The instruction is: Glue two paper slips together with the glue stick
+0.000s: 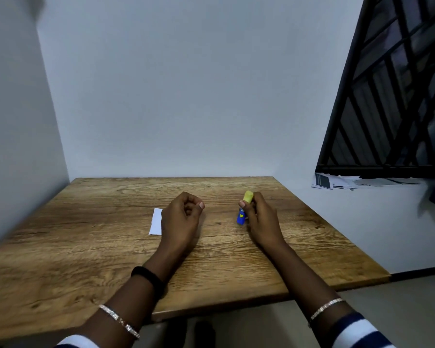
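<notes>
Glue stick (241, 217) gripped by right hand (261, 223) (left hand (180, 221) curled, empty, beside paper slip (156, 222)).

- One head-worn wide-angle view, facing forward and down across the table (86, 247) toward the wall (186, 96).
- Close: left hand (180, 218) and right hand (263, 222) sit mid-frame.

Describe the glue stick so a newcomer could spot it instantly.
On the wooden table, look right of centre, where the right hand grips the glue stick. It is a short tube with a blue body and a yellow cap. The only other item on the table, the paper slip further left, is flat and white.
</notes>
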